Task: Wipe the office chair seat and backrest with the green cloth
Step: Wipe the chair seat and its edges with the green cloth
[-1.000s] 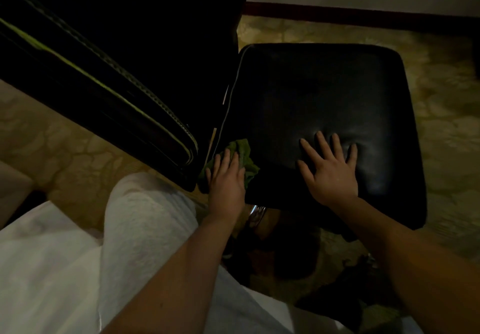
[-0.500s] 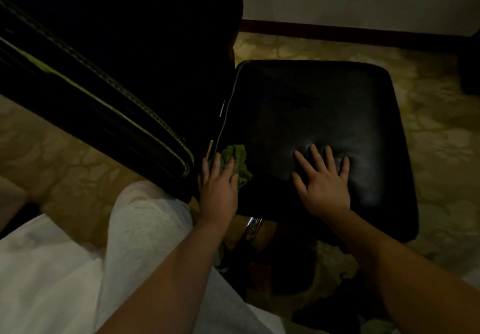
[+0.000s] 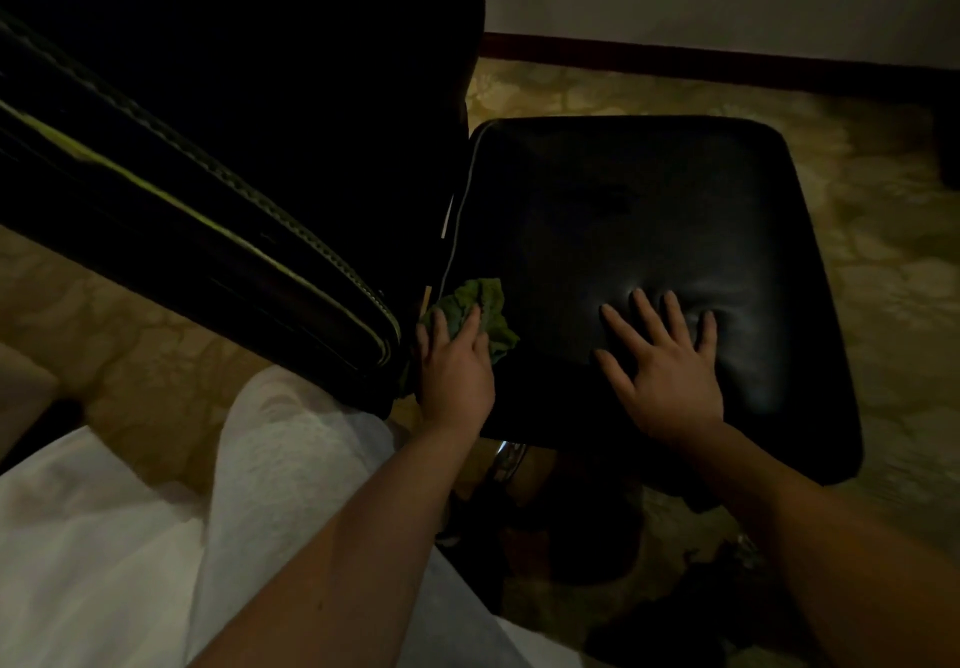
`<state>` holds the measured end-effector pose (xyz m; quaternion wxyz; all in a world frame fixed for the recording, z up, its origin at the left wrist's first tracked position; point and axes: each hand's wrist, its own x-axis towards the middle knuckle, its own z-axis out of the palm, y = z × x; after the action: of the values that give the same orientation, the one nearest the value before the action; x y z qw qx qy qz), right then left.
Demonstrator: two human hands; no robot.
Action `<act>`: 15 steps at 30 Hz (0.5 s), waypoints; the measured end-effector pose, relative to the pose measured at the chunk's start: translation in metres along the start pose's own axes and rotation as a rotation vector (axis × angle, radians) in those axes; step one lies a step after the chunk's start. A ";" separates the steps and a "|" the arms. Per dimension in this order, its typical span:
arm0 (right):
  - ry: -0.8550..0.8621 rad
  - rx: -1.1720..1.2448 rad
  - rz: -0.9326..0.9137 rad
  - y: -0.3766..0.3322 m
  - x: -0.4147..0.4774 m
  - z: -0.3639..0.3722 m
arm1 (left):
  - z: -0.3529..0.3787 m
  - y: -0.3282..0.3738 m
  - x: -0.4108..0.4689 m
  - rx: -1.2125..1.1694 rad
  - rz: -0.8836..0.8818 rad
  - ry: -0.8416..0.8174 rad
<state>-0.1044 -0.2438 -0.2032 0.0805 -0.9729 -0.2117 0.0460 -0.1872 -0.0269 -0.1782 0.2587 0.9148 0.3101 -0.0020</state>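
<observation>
The black leather seat point(image 3: 649, 210) of the office chair fills the middle of the view. Its dark backrest point(image 3: 223, 158) with pale stitching rises at the left. A crumpled green cloth point(image 3: 485, 306) lies at the seat's left edge, in the gap next to the backrest. My left hand point(image 3: 454, 366) presses flat on the cloth with straight fingers. My right hand point(image 3: 662, 360) lies spread and flat on the seat's near half, denting the leather.
Patterned beige carpet point(image 3: 883, 272) surrounds the chair. A white wall with a dark baseboard point(image 3: 701, 56) runs along the back. The chair's chrome post point(image 3: 506, 454) and dark base show under the seat. My light-trousered leg point(image 3: 270, 459) is at the lower left.
My left hand with the cloth has stayed at the seat's left edge, shifting only slightly. The right hand remains pressed flat on the seat. The view has tilted a little.
</observation>
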 end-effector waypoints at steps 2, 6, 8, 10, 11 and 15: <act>0.003 -0.004 0.001 -0.001 0.000 0.001 | -0.001 0.001 0.010 0.001 0.006 -0.001; -0.004 -0.012 0.010 -0.003 -0.001 0.001 | -0.004 -0.003 0.011 0.036 0.046 -0.016; -0.013 -0.019 0.008 -0.004 0.000 0.001 | -0.005 -0.009 0.002 0.052 0.067 -0.007; -0.021 -0.022 0.014 -0.004 0.000 -0.001 | -0.005 -0.013 -0.011 0.068 0.072 0.006; -0.028 -0.023 0.014 -0.003 0.000 -0.002 | -0.004 -0.014 -0.017 0.073 0.071 0.007; -0.066 -0.030 -0.007 -0.001 -0.001 -0.005 | -0.004 -0.013 -0.023 0.081 0.071 0.003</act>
<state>-0.1050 -0.2443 -0.1979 0.0591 -0.9712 -0.2184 0.0745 -0.2136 -0.0290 -0.1773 0.2210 0.9350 0.2774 -0.0041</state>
